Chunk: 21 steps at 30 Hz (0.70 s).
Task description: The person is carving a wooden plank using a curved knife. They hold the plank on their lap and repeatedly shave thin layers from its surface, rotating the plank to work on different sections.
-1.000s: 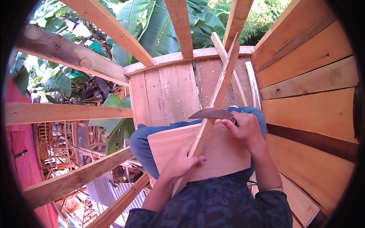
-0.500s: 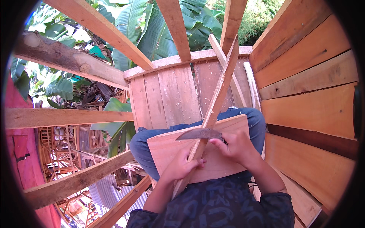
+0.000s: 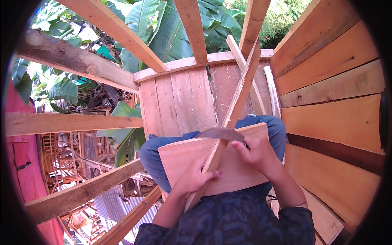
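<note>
A long, rough-edged wooden strip (image 3: 241,96) slants up and away from my lap, its lower end near my shirt. My left hand (image 3: 194,178) is closed around the strip's lower part. In my right hand (image 3: 257,156) is a knife with a dark curved blade (image 3: 217,133), slightly blurred, its handle hidden by my fingers. The blade lies across the strip, above my left hand, its tip pointing left. Beneath both hands a flat wooden board (image 3: 243,173) rests on my lap.
Wood shavings are scattered on the plank floor (image 3: 179,102). A second thin strip (image 3: 255,96) leans behind the first. Planks (image 3: 326,114) wall the right side. Wooden beams (image 3: 73,122) stand open on the left, with banana leaves (image 3: 171,36) beyond the far edge.
My right hand has moved the knife up along the strip, away from my left hand. The left hand keeps its hold on the strip.
</note>
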Each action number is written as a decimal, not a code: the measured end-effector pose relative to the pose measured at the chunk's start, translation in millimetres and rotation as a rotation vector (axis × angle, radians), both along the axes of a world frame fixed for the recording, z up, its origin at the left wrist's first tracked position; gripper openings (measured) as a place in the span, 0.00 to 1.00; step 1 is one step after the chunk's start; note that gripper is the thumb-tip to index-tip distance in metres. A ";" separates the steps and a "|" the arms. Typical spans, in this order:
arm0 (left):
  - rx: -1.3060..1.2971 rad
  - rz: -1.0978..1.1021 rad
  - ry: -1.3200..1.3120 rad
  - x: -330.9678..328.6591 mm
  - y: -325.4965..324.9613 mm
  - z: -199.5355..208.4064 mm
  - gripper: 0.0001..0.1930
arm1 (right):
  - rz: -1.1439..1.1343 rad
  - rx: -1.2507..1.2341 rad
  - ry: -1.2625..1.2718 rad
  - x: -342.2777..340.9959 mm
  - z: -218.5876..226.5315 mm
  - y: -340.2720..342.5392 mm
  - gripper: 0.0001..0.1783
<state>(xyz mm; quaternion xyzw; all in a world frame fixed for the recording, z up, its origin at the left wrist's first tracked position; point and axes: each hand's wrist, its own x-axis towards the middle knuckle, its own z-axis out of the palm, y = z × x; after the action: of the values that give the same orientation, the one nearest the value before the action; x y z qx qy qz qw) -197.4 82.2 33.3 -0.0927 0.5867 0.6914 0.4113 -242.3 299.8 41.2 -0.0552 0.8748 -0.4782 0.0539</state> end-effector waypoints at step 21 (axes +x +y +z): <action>-0.060 0.004 0.027 -6.6 8.2 12.7 0.28 | -0.006 0.158 0.081 -12.2 -11.8 18.3 0.20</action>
<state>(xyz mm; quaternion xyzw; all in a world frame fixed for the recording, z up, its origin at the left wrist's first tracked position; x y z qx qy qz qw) -204.0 90.4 46.1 -0.0967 0.6125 0.6754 0.3990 -254.5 318.1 29.4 -0.0674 0.9115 -0.4051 0.0211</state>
